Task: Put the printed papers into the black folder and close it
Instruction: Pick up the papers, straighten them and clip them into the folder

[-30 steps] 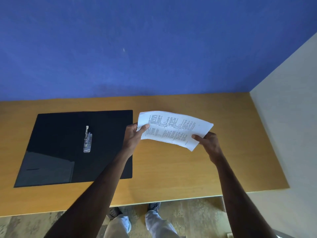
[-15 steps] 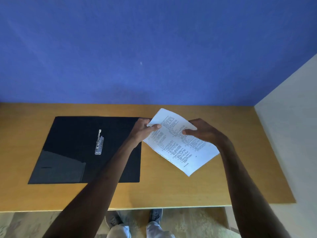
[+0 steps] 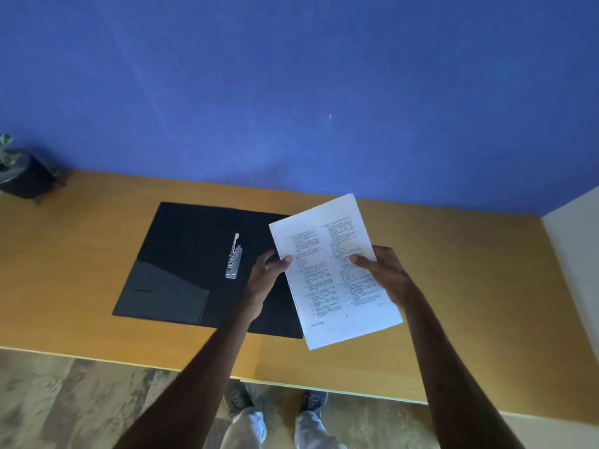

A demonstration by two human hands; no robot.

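The black folder (image 3: 191, 254) lies open and flat on the wooden desk (image 3: 453, 286), with a silver metal clip (image 3: 234, 260) near its spine. I hold the printed papers (image 3: 327, 286) upright in portrait, just above the folder's right edge. My left hand (image 3: 265, 277) pinches their left edge. My right hand (image 3: 385, 273) grips their right side, thumb on the printed face.
A dark pot with a small plant (image 3: 19, 173) stands at the desk's far left corner. A blue wall rises behind the desk and a pale wall (image 3: 577, 260) closes the right side. My legs and shoes (image 3: 275, 416) show below the desk's front edge.
Both hands have turned the papers from a sideways slant to nearly upright and shifted them left over the folder's right edge. The camera has swung left, bringing the plant pot into view.
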